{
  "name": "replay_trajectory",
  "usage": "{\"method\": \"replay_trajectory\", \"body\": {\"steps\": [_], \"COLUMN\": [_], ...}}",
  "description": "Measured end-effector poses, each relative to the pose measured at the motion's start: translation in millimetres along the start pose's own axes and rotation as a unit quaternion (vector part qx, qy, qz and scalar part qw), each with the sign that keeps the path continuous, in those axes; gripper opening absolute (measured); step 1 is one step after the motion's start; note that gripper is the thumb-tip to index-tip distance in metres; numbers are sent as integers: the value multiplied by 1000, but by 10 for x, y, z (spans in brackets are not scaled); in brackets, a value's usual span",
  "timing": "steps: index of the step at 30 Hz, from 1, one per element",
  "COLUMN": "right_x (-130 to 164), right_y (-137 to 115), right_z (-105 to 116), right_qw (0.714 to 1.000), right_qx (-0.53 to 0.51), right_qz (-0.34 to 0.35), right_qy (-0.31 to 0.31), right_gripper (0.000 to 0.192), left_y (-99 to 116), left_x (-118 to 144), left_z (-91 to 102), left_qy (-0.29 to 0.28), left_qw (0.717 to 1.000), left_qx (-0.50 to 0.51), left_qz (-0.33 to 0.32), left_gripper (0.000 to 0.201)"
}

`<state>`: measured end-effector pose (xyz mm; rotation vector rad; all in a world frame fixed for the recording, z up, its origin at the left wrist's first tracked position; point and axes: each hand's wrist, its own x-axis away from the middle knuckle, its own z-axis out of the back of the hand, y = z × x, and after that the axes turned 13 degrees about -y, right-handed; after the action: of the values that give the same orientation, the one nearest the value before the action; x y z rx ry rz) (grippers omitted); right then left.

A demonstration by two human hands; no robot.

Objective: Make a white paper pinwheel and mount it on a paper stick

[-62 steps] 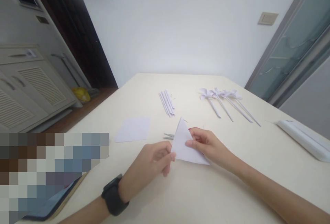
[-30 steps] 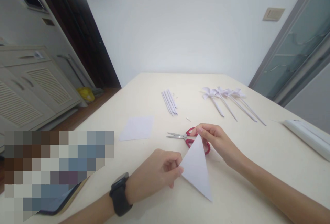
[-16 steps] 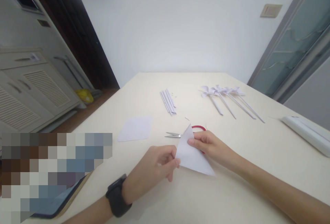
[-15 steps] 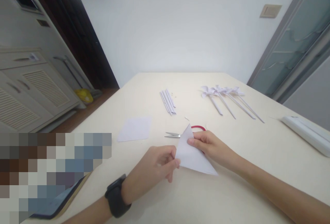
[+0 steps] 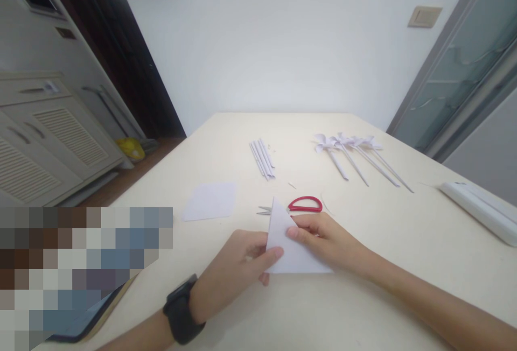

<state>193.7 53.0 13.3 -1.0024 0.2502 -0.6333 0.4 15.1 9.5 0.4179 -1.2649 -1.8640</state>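
Between my hands is a sheet of white paper (image 5: 287,254) folded into a triangle, its tip pointing away from me. My left hand (image 5: 252,259), with a black watch on the wrist, pinches the lower left edge, thumb on top. On the slanted right edge my right hand (image 5: 323,235) grips the paper, thumb on its face and fingers behind. Scissors with red handles (image 5: 306,204) lie just beyond the paper, which covers part of their blades. To the left rests a flat square of white paper (image 5: 210,201).
Several rolled paper sticks (image 5: 262,160) lie farther back, with small paper scraps (image 5: 291,184) nearby. Several paper pinwheels (image 5: 343,144) on sticks sit at the back right. A long white box-like object (image 5: 479,211) is at the right edge. A blurred-out tablet-like object (image 5: 81,329) occupies the lower left.
The folded paper has turned anticlockwise and shifted slightly left, so its bottom edge now runs level. More of the scissors' red handles shows. Both hands keep hold of the paper.
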Motion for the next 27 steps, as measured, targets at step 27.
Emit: {"method": "replay_trajectory", "body": {"steps": [27], "right_x": [20], "right_y": [1], "right_z": [149], "right_qw": [1000], "right_qx": [-19], "right_qz": [12], "right_qy": [-15], "right_gripper": [32], "left_y": [126], "left_x": [83], "left_z": [91], "left_qy": [157], "left_qw": [988], "left_qx": [-14], "left_qz": [6], "left_gripper": [33]}}
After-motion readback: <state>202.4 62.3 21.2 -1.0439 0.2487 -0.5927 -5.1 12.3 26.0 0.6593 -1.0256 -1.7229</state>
